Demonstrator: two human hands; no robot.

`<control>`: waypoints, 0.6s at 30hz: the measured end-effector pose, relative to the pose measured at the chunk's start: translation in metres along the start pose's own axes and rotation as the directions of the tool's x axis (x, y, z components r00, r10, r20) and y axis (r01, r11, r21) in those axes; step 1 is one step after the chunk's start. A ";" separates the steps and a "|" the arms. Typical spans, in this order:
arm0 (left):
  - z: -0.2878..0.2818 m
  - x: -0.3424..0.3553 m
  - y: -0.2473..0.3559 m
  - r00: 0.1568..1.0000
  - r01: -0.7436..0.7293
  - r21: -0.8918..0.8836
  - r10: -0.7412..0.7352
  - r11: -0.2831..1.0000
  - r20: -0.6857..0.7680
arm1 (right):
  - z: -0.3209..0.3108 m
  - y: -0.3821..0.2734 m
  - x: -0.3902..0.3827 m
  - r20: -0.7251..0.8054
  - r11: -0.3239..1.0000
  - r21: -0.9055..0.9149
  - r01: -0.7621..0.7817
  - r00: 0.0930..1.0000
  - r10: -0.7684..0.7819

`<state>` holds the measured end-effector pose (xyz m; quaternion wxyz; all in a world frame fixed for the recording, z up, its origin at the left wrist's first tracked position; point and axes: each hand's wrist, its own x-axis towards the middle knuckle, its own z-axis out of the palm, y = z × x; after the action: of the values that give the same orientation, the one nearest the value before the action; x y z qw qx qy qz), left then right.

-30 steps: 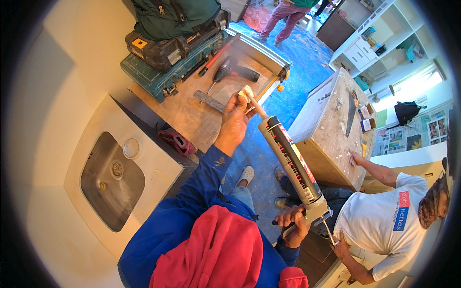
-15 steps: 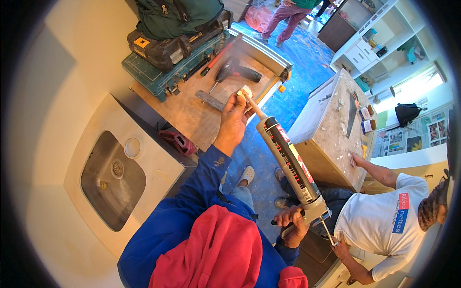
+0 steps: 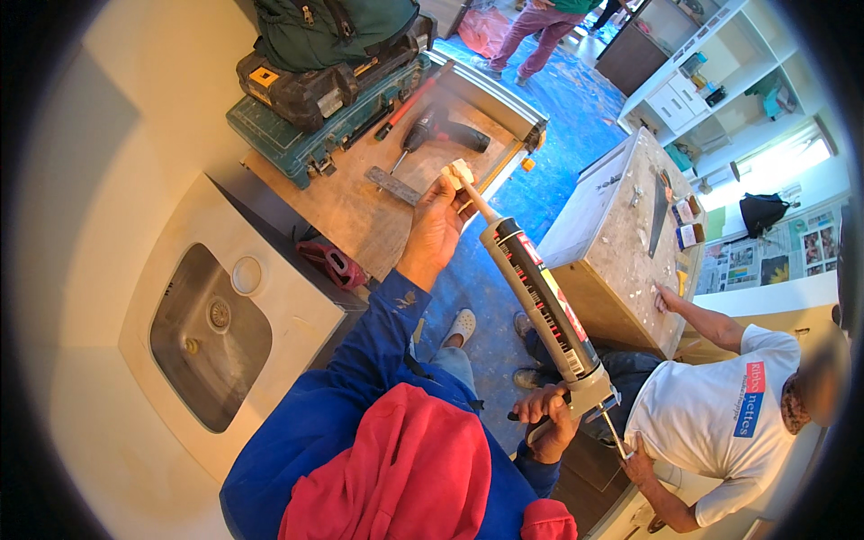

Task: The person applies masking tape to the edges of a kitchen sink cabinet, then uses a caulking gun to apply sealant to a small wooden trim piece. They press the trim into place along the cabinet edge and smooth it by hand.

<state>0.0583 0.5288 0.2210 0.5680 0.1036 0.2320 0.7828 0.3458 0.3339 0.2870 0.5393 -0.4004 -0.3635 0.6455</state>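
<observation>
My left hand (image 3: 435, 225) is closed on a small pale wad (image 3: 458, 171) at the long nozzle (image 3: 482, 204) of a caulking gun (image 3: 540, 298). The gun, loaded with a black cartridge, slants down to the right, where my right hand (image 3: 553, 422) grips its handle. Just beyond my left hand, a cordless drill (image 3: 425, 132) and a short metal bar (image 3: 391, 185) lie on a wooden board (image 3: 337, 216).
Tool cases (image 3: 297, 144) sit back left; a steel sink (image 3: 198, 333) is left. A co-worker (image 3: 702, 414) leans beside a workbench (image 3: 612, 270) at right, one hand on it. Another person (image 3: 531, 49) stands at the back on blue floor sheeting (image 3: 531, 207).
The co-worker's head has shifted slightly at the right edge. My hands and the caulking gun are in nearly the same place.
</observation>
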 end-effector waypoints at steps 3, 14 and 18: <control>-0.001 0.000 -0.001 1.000 0.002 -0.006 -0.002 1.000 -0.009 | 0.000 -0.001 0.001 0.032 1.000 0.002 0.013 0.999 -0.014; -0.008 0.001 -0.002 0.998 -0.001 -0.023 0.003 1.000 0.058 | -0.005 -0.002 0.002 -0.021 1.000 -0.011 -0.007 1.000 0.007; -0.008 -0.001 -0.001 0.999 0.002 -0.006 -0.002 1.000 0.041 | -0.006 -0.003 0.002 -0.013 1.000 -0.021 -0.016 1.000 0.016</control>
<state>0.0560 0.5257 0.2138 0.5738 0.1177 0.2178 0.7807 0.3523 0.3367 0.2868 0.5322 -0.4131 -0.3637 0.6433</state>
